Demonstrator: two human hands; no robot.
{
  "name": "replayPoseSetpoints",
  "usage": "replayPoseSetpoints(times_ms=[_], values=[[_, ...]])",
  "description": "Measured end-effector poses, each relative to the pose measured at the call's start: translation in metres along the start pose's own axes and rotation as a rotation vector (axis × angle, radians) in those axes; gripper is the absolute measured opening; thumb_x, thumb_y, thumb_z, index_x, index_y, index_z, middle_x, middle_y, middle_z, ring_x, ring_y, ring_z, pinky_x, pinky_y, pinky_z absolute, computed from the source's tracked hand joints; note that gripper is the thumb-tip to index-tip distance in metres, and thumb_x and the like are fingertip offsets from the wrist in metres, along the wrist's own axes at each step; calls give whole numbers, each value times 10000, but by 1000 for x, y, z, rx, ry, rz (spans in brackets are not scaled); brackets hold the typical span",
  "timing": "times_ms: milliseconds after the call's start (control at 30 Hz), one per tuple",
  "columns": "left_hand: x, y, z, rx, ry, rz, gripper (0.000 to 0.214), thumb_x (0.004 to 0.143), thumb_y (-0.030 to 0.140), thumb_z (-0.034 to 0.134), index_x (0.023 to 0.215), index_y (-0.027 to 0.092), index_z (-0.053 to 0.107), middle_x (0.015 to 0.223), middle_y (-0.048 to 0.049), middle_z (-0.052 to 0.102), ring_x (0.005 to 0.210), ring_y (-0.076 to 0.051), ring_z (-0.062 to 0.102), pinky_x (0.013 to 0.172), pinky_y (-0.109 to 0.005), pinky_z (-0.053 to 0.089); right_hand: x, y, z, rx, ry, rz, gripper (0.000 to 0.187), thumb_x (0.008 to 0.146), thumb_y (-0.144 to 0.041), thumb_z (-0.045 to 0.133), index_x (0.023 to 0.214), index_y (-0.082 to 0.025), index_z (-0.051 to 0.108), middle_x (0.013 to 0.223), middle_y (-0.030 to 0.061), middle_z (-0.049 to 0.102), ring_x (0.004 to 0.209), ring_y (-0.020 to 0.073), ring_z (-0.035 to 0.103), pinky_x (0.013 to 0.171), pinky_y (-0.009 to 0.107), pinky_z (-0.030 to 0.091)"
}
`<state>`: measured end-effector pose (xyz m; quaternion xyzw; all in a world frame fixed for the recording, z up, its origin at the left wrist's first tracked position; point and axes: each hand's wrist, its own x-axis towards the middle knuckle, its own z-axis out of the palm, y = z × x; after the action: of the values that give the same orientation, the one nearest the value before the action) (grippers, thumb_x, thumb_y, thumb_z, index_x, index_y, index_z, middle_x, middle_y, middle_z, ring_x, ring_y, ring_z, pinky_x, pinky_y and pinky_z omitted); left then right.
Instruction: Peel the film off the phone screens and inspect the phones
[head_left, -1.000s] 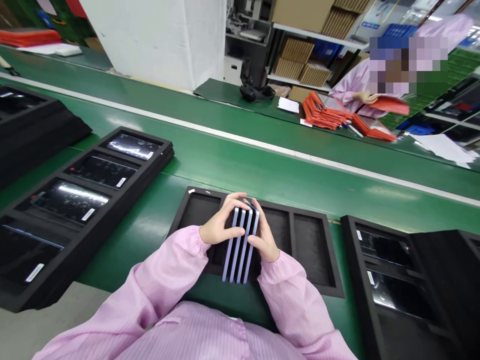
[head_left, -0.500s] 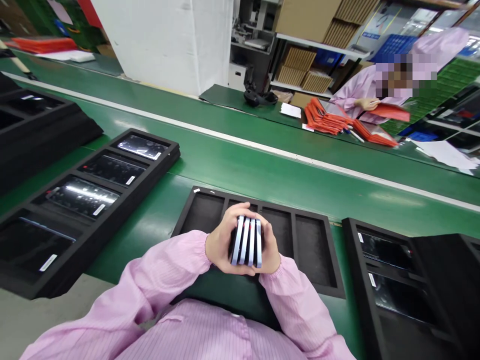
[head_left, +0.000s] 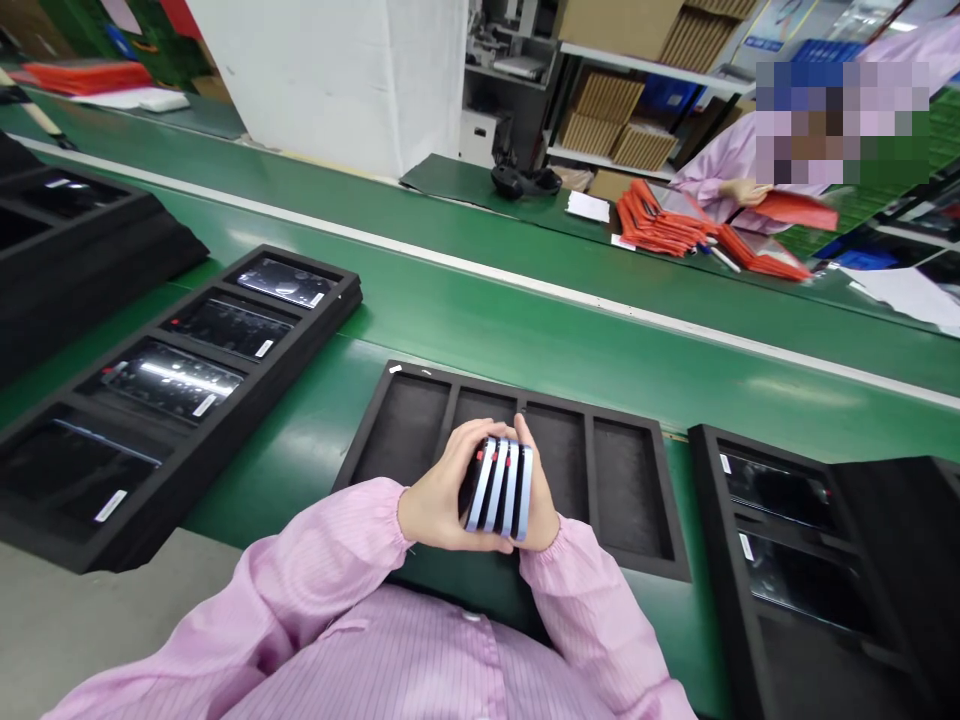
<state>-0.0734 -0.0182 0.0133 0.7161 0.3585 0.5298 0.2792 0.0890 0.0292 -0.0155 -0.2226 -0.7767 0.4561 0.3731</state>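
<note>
Between my hands stands a stack of several smartphones (head_left: 501, 490), on edge side by side, their pale blue frames facing me. Small red marks show near their upper ends. My left hand (head_left: 439, 500) wraps the stack from the left, its thumb along the bottom. From the right, my right hand (head_left: 541, 500) closes on the stack, one finger pointing up behind it. Under and beyond my hands lies a black foam tray (head_left: 634, 490) whose visible compartments hold nothing; my hands cover part of it.
To the left, a black foam tray (head_left: 281, 345) holds phones with white labels. More labelled phones lie in a tray (head_left: 709, 500) at right. A white strip (head_left: 450, 262) crosses the green bench (head_left: 420, 300). Opposite, a person in pink (head_left: 720, 160) handles orange pouches (head_left: 660, 225).
The view has shifted slightly. My right index finger has risen away from the top of the stack, and the phones lean a little more to the right. Both hands still hold them.
</note>
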Motion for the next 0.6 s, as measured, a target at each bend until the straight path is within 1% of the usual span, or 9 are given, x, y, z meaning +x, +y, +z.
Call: replayPoseSetpoints(times_ms=[33, 67, 133, 200, 300, 433, 500, 567, 600], values=[[1, 2, -1, -10, -5, -47, 1091, 577, 573, 833, 1434, 246, 242, 1345, -177, 371, 1330, -403, 345, 1111, -606, 308, 2, -1, -1, 1, 35, -26, 1147, 623, -629, 784, 1501, -295, 124, 1368, 127, 419, 1238, 336, 489, 1071, 526, 394], [2, 4, -1, -33, -7, -74, 1045, 572, 565, 839, 1396, 244, 283, 1339, -172, 372, 1322, -394, 355, 1105, -593, 326, 3, -3, -2, -4, 66, -56, 1087, 640, -631, 771, 1484, -284, 181, 1340, 128, 439, 1219, 334, 502, 1064, 526, 402], [3, 6, 0, -91, -2, -89, 1039, 539, 565, 858, 1356, 243, 304, 1308, -159, 378, 1283, -371, 392, 1088, -567, 360, 6, -7, -4, -10, 93, -94, 978, 663, -618, 761, 1437, -278, 268, 1310, 124, 454, 1192, 327, 517, 1045, 520, 422], [4, 6, 1, -123, 12, -81, 1038, 519, 564, 869, 1339, 250, 316, 1286, -144, 373, 1265, -358, 399, 1082, -556, 365, 7, -10, -4, -8, 94, -123, 915, 663, -602, 766, 1391, -277, 318, 1284, 120, 462, 1153, 317, 536, 1011, 510, 452], [1, 4, 2, -125, 25, -69, 1032, 508, 558, 877, 1328, 261, 325, 1272, -131, 367, 1269, -359, 383, 1084, -556, 356, 6, -10, -2, -19, 93, -141, 888, 641, -563, 788, 1349, -268, 340, 1240, 117, 472, 1084, 299, 565, 961, 490, 489], [-5, 4, 3, -109, 30, -79, 1053, 468, 579, 882, 1302, 259, 326, 1247, -128, 381, 1270, -366, 390, 1075, -553, 371, 5, -8, 1, -92, 84, -178, 895, 627, -525, 802, 1344, -270, 330, 1229, 121, 475, 1100, 310, 549, 950, 493, 494], [-7, 9, 2, -91, 25, -110, 1052, 467, 588, 877, 1293, 253, 317, 1249, -137, 385, 1278, -373, 395, 1065, -554, 386, 6, -12, -1, -109, 77, -208, 910, 623, -524, 806, 1351, -268, 324, 1221, 123, 480, 1112, 319, 544, 951, 497, 494], [-7, 19, 1, -39, 3, -151, 1015, 518, 564, 864, 1305, 258, 301, 1272, -147, 395, 1288, -373, 403, 1057, -559, 399, 8, -21, -6, -105, 54, -222, 901, 642, -523, 800, 1361, -262, 324, 1226, 126, 483, 1127, 320, 543, 961, 495, 493], [-7, 25, -1, 2, -16, -163, 984, 553, 539, 857, 1315, 264, 298, 1287, -150, 409, 1287, -369, 415, 1057, -564, 403, 9, -28, -10, -101, 20, -225, 886, 659, -519, 792, 1366, -257, 328, 1238, 128, 484, 1144, 320, 539, 973, 491, 490]])
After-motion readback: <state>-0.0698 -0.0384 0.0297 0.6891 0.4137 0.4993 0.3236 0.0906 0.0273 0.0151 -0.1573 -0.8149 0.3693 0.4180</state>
